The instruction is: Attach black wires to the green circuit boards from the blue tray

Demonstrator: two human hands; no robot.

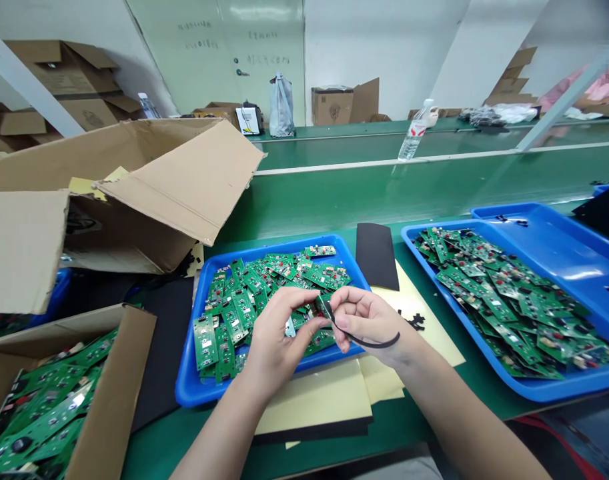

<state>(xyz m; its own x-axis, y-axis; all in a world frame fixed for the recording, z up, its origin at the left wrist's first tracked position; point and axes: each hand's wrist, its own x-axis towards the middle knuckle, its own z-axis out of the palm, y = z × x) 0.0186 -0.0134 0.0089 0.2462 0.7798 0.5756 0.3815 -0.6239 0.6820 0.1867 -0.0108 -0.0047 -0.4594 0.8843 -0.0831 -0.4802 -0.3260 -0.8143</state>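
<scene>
Both my hands meet over the near edge of a blue tray (pixel 187 383) heaped with small green circuit boards (pixel 254 293). My left hand (pixel 279 333) is closed, pinching one small green circuit board (pixel 325 305) with a metal part showing under the fingers. My right hand (pixel 367 320) is closed too, pinching the same board from the right, and a thin black strip (pixel 374 344) curls from its fingers round the wrist side.
A second blue tray (pixel 559 253) of boards lies at the right. Open cardboard boxes (pixel 149 180) stand at the left, one (pixel 54 407) holding more boards. Yellow sheets (pixel 319 397) and black foam (pixel 377 257) lie on the green bench. A water bottle (pixel 415 133) stands on the conveyor behind.
</scene>
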